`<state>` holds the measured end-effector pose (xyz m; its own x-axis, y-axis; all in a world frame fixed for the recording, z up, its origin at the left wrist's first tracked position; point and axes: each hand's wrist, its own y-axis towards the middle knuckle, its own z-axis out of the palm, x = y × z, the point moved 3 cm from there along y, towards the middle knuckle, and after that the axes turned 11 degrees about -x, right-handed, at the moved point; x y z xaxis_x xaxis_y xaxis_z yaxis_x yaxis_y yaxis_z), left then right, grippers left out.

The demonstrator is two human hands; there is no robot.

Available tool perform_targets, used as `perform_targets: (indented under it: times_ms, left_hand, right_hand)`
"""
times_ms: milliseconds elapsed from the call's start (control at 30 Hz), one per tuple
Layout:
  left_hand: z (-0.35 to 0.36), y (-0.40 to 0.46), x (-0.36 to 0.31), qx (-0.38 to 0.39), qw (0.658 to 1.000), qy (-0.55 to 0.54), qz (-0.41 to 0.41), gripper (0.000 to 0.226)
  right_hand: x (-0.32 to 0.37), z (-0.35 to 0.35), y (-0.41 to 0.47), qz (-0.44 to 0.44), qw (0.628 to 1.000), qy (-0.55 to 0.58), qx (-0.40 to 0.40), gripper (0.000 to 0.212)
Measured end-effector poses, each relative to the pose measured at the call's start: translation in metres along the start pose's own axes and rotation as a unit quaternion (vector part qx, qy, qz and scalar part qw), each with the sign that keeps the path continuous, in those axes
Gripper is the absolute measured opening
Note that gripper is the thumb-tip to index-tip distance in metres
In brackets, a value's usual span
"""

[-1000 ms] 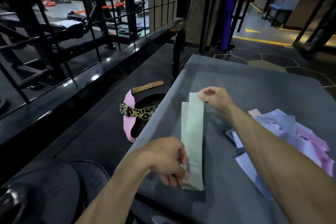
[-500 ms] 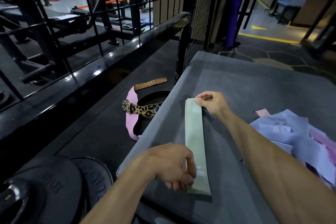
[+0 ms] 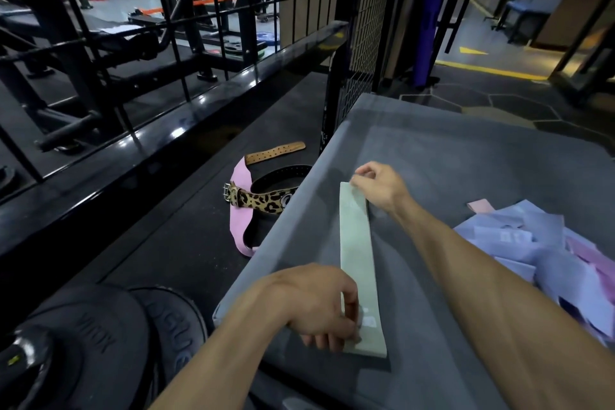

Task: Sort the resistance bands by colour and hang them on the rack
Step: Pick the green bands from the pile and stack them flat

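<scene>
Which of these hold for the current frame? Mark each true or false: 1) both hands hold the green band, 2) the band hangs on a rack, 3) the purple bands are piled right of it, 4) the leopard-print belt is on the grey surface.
1) The left hand and right hand each hold one end of the flat pale green resistance band. True.
2) It hangs on a rack. False: it lies on the grey padded surface.
3) The pile of lilac and pink bands lies to its right. True.
4) The leopard-print belt lies on the grey surface. False: it lies on the black floor beside it.
</scene>
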<state>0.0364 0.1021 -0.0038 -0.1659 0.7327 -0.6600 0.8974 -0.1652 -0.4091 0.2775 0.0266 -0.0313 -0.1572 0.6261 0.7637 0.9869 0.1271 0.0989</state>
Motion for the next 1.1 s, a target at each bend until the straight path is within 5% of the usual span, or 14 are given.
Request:
perform_targets:
  times_ms: [167,333,533,700,767,1100]
  left_hand:
    - [-0.001,0.002,0.005,-0.009,1.0,-0.011,-0.023,0.013]
    - [-0.002,0.005,0.008,-0.015,0.999,-0.012,-0.034,0.01]
    - [-0.002,0.006,0.012,-0.016,0.998,-0.026,-0.051,0.015]
    - [-0.007,0.006,0.014,-0.074,0.994,-0.026,-0.075,0.017]
    - [-0.009,0.007,0.017,-0.114,0.988,-0.033,-0.096,0.023]
    - [0.007,0.014,-0.005,-0.188,0.972,-0.029,-0.135,0.025]
  right_hand:
    - [0.032,0.013,-0.018,-0.084,0.943,-0.321,0.015,0.062]
    - [0.05,0.021,-0.026,-0.117,0.9,-0.419,0.018,0.031]
    - [0.053,0.018,-0.026,-0.106,0.905,-0.41,0.033,0.01]
    - [0.045,0.01,-0.03,-0.072,0.929,-0.362,0.033,0.065]
    - [0.039,-0.002,-0.038,-0.038,0.949,-0.309,0.04,0.069]
    - [-0.016,-0.07,-0.16,0.151,0.973,-0.047,0.171,0.031]
